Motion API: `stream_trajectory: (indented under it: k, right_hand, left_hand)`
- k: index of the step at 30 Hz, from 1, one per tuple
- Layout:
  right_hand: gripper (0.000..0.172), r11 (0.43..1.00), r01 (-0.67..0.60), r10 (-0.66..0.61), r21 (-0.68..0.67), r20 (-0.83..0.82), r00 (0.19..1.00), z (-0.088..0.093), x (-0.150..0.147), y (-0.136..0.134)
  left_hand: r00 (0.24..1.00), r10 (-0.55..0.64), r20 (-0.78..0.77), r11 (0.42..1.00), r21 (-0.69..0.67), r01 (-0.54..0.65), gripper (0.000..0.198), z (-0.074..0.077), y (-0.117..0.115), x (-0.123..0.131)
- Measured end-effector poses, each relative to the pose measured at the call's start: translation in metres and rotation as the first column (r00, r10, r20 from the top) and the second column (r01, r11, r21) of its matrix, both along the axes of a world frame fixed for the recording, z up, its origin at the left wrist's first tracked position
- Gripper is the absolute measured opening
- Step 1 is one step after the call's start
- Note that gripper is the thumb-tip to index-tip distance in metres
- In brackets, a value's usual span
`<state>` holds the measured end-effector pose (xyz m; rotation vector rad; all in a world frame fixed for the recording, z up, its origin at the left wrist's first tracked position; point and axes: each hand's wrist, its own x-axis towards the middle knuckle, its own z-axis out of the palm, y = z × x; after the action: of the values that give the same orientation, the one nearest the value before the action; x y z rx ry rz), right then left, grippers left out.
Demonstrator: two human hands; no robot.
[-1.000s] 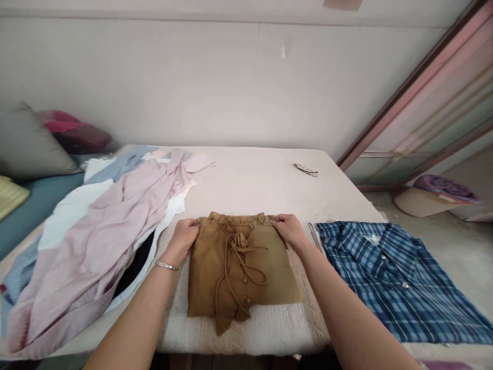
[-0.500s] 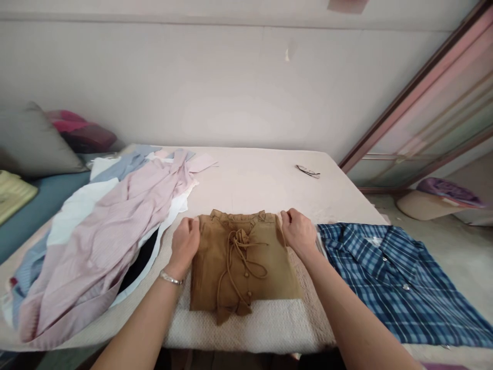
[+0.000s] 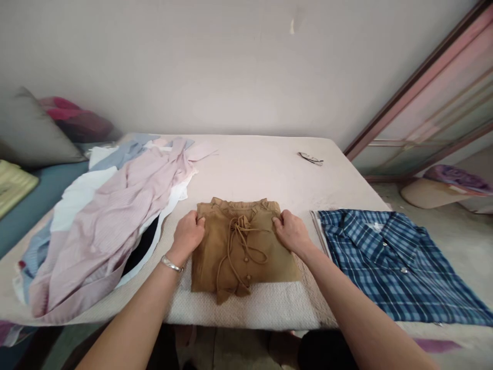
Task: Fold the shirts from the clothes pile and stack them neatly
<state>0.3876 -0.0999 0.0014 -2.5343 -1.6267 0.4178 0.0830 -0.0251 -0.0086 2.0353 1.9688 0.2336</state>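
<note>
A folded brown blouse (image 3: pixel 219 252) with a ruffled collar, small buttons and a tied drawstring lies in front of me on the pale bed cover. My left hand (image 3: pixel 189 232), with a silver bracelet at the wrist, pinches its left edge near the top. On the opposite edge, my right hand (image 3: pixel 291 231) grips the cloth between thumb and curled fingers. To the right of my right arm rests a folded blue plaid shirt (image 3: pixel 393 262), collar away from me.
A loose heap of pink, white and blue clothes (image 3: pixel 111 221) covers the left side. Eyeglasses (image 3: pixel 310 159) lie toward the back right of the bed (image 3: pixel 254 164). A grey cushion (image 3: pixel 36 131) and a yellow folded cloth (image 3: pixel 15 185) are far left. A basket (image 3: pixel 429 194) stands on the floor at right.
My view has tilted down slightly. My thumbs now rest on top of the blouse's side edges, where before my hands were fists at its sides. The blouse stays in about the same place.
</note>
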Motion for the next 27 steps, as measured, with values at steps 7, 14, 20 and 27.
stream_trajectory:
  k: [7,14,20,27]
  right_hand:
    - [0.040,0.999,0.037,-0.037,0.026,-0.026,0.999,-0.011,-0.012,-0.025]
    - [0.034,0.997,-0.076,0.074,0.002,0.191,0.979,0.002,-0.023,-0.029]
    - [0.058,0.898,-0.338,0.253,0.283,0.297,0.921,-0.012,-0.047,-0.020]
    - [0.076,0.921,-0.327,0.284,0.213,0.207,0.936,-0.063,-0.049,-0.017]
  left_hand:
    - [0.998,-0.035,-0.053,0.999,-0.031,0.033,0.024,-0.005,-0.007,0.001]
    - [0.971,0.008,-0.241,0.996,0.092,0.015,0.034,0.011,-0.032,0.015]
    - [0.890,-0.366,-0.274,0.808,0.381,0.449,0.051,-0.003,-0.046,0.034]
    - [0.917,-0.306,-0.257,0.874,0.306,0.377,0.065,-0.043,-0.051,0.035]
